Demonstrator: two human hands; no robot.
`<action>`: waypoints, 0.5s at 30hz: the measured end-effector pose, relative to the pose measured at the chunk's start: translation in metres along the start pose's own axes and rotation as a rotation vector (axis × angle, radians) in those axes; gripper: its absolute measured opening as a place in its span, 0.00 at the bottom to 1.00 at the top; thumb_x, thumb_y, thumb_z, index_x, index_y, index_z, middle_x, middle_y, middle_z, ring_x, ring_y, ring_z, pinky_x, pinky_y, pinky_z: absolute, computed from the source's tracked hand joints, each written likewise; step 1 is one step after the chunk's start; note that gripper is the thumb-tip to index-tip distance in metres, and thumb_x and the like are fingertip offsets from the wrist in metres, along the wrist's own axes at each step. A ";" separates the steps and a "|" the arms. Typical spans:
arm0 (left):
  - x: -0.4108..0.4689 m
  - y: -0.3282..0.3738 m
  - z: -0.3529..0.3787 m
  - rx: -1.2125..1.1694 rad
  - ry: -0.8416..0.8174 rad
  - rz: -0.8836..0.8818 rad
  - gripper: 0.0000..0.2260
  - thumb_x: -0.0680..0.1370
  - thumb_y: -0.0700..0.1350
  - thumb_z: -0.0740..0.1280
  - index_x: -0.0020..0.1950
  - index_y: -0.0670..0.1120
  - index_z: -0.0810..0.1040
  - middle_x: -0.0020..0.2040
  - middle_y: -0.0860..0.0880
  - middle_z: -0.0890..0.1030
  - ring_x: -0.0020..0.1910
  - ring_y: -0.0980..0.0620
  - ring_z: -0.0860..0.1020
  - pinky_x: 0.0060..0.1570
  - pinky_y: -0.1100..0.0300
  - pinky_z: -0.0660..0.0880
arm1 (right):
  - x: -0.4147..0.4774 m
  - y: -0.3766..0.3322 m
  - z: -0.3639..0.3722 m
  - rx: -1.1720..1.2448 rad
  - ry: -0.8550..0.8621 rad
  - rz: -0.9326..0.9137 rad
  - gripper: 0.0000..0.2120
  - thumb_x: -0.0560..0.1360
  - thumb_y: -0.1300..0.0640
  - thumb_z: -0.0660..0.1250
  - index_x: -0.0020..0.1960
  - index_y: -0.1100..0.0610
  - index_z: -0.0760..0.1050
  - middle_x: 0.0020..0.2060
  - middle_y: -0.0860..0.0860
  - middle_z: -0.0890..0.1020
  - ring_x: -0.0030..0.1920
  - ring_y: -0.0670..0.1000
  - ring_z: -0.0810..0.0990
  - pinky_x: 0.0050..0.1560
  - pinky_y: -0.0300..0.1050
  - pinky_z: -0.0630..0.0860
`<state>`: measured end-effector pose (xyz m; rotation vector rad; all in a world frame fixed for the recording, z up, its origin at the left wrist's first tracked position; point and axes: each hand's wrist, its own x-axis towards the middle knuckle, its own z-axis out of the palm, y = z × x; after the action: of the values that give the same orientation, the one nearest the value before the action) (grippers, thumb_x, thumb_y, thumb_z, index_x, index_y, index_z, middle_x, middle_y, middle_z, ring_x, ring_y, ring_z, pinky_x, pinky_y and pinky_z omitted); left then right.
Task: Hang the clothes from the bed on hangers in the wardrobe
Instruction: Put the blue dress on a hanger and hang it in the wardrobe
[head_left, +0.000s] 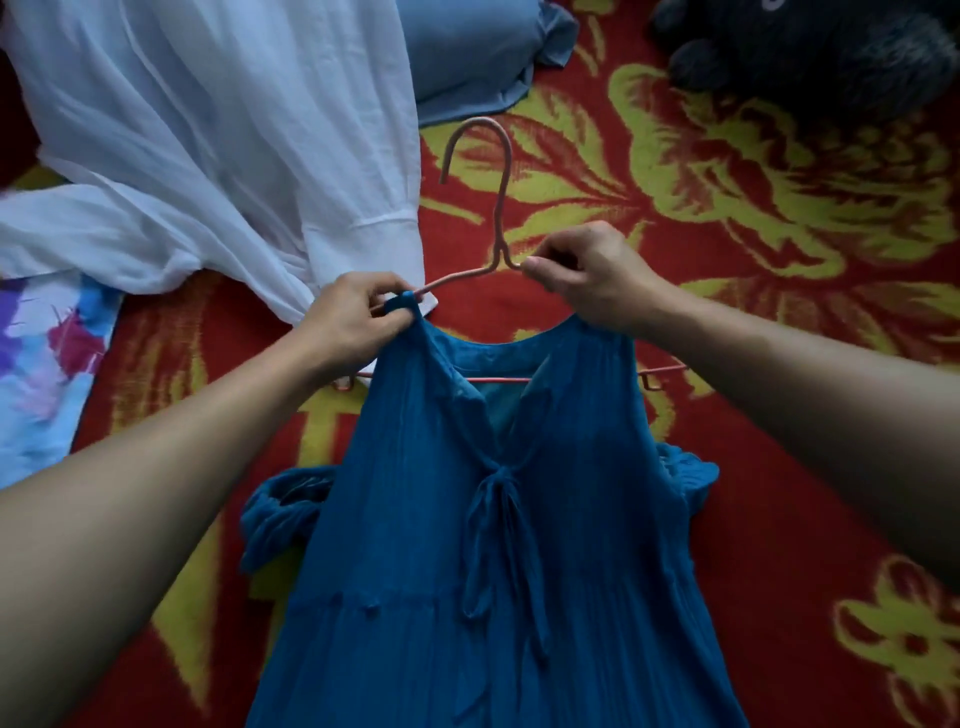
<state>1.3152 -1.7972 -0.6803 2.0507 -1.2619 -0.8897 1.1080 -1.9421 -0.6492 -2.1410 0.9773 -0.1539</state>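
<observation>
Two grips in view, both closed on something.

Left grip (358, 317): thumb and fingertips pinch the left shoulder strap of the blue dress (467, 545). The strap is bunched into a small loop sitting right on the left arm of the hanger (500, 252).

Right grip (597, 280): fingers curled, thumb and forefinger pinch the hanger wire just right of the twisted neck. The dress's right shoulder runs up under this hand; I can't tell whether it is on the wire.

Hanger: pink wire, lying flat, hook pointing away from the person. Its bottom bar shows through the dress neckline, and both ends stick out past the dress sides, so the frame is partly inside the garment.

Dress: lies front-up on the bed cover (753, 322) (red with a yellow floral pattern). Tie cords hang down from the neckline at centre. A ruffled sleeve sticks out on each side. The hem runs out of frame at the bottom.

Rest:
- The white garment (208, 130) is spread at upper left, its cuff just beside the left grip.
- A multicoloured cloth (41, 364) lies at the left edge, partly under the white one.
- A grey-blue pillow (467, 57) lies top centre.
- A dark plush toy (810, 57) sits top right, well apart from the dress.
</observation>
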 end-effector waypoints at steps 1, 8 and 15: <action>-0.005 0.007 -0.013 0.019 -0.011 0.006 0.04 0.74 0.46 0.67 0.43 0.56 0.79 0.32 0.49 0.74 0.33 0.52 0.71 0.33 0.59 0.68 | -0.004 -0.010 -0.009 0.020 0.022 0.009 0.14 0.78 0.51 0.67 0.39 0.59 0.79 0.28 0.47 0.75 0.29 0.43 0.70 0.32 0.42 0.68; -0.072 0.087 -0.104 -0.040 -0.120 0.041 0.13 0.66 0.62 0.66 0.44 0.56 0.82 0.34 0.40 0.78 0.33 0.51 0.72 0.36 0.56 0.68 | -0.072 -0.119 -0.093 0.102 -0.053 -0.038 0.08 0.74 0.49 0.72 0.40 0.52 0.83 0.24 0.44 0.67 0.26 0.42 0.62 0.27 0.38 0.59; -0.182 0.174 -0.179 0.031 -0.094 0.096 0.06 0.66 0.52 0.71 0.41 0.54 0.82 0.31 0.54 0.77 0.27 0.60 0.72 0.31 0.66 0.70 | -0.182 -0.233 -0.159 0.103 -0.064 -0.070 0.11 0.76 0.52 0.70 0.43 0.60 0.84 0.28 0.47 0.78 0.26 0.38 0.71 0.28 0.30 0.66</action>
<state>1.3002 -1.6782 -0.3959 1.9737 -1.4203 -0.9366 1.0570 -1.8147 -0.3427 -2.0738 0.8410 -0.1656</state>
